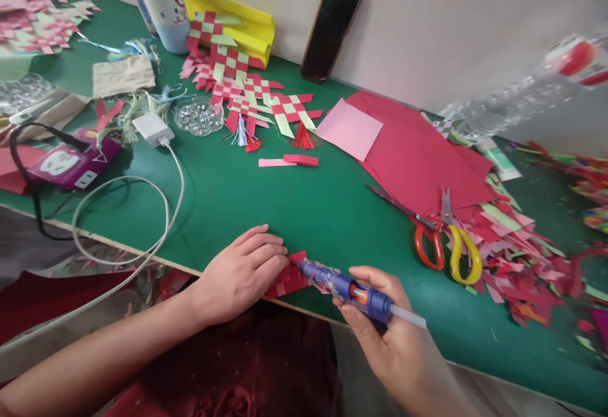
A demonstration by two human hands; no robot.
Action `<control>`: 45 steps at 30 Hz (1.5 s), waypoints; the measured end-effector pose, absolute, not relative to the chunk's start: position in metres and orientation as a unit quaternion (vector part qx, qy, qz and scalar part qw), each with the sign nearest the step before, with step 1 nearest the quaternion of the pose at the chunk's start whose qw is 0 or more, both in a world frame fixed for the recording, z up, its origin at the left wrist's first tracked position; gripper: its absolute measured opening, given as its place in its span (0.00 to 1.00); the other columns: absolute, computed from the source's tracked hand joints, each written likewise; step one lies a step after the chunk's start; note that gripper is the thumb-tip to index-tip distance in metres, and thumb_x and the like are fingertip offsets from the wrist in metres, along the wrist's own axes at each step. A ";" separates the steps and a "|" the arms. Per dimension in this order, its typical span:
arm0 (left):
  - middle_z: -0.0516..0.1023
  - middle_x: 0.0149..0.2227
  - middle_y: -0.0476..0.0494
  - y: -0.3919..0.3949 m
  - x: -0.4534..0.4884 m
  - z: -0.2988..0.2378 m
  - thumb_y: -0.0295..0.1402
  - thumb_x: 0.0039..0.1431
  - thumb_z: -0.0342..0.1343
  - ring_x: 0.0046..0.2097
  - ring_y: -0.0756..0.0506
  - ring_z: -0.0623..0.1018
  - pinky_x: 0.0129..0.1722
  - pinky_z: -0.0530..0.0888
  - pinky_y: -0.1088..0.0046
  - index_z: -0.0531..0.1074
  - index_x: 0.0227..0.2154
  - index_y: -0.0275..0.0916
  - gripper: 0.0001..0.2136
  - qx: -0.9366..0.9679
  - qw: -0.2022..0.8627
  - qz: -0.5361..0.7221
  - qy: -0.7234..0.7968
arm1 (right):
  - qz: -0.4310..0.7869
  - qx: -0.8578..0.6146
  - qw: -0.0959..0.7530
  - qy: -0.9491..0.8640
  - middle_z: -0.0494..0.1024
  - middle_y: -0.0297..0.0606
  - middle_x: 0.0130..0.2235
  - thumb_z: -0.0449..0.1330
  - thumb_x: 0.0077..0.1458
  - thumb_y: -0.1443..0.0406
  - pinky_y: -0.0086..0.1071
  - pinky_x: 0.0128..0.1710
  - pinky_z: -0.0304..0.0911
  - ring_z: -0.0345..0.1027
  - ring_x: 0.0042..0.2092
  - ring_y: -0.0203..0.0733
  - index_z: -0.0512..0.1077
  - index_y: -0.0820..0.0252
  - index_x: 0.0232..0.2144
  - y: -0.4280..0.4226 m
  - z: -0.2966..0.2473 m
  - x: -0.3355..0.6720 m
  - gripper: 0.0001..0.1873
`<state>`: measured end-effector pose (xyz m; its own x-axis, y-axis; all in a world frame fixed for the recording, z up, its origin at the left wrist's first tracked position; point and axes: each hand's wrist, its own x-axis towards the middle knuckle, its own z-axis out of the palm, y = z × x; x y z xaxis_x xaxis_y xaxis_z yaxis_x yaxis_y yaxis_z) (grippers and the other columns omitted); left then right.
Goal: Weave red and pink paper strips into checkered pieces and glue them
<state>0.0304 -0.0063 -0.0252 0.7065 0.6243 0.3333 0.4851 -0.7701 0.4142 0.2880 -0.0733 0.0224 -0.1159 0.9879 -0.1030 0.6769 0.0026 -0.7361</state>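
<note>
My left hand (pixel 242 271) lies flat, fingers together, pressing down on a small red and pink woven paper piece (pixel 289 279) at the near edge of the green table (pixel 332 214). My right hand (pixel 394 328) grips a blue glue gun (pixel 344 287) with a clear glue stick sticking out behind. Its nozzle points left at the woven piece, close to my left fingertips.
Red and yellow scissors (pixel 449 246) lie right on a heap of paper scraps (pixel 513 258) beside red paper sheets (pixel 418 157). Finished woven pieces (pixel 251 97), a dish of googly eyes (pixel 198 116), a phone (pixel 331 29), a charger with cable (pixel 152 128) and a purple power strip (pixel 71 163) lie behind.
</note>
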 end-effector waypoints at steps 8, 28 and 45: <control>0.77 0.48 0.44 -0.006 0.030 -0.026 0.28 0.70 0.46 0.55 0.46 0.72 0.66 0.61 0.58 0.70 0.45 0.35 0.08 0.911 0.150 0.228 0.308 | 0.333 -0.612 0.227 -0.680 0.79 0.37 0.39 0.54 0.64 0.56 0.26 0.34 0.73 0.78 0.35 0.37 0.59 0.52 0.54 -0.070 0.026 0.282 0.18; 0.77 0.47 0.43 -0.006 0.030 -0.023 0.24 0.69 0.44 0.54 0.45 0.73 0.65 0.62 0.58 0.70 0.43 0.35 0.09 0.908 0.159 0.237 0.306 | 0.231 -0.628 0.217 -0.711 0.78 0.39 0.39 0.55 0.63 0.56 0.28 0.30 0.71 0.77 0.34 0.41 0.61 0.53 0.51 -0.068 0.027 0.283 0.17; 0.78 0.47 0.42 -0.005 0.031 -0.021 0.26 0.69 0.45 0.53 0.46 0.74 0.64 0.65 0.58 0.71 0.44 0.35 0.09 0.908 0.147 0.244 0.306 | 0.234 -0.620 0.222 -0.715 0.78 0.39 0.39 0.55 0.62 0.56 0.30 0.30 0.71 0.77 0.34 0.42 0.62 0.53 0.51 -0.068 0.028 0.280 0.17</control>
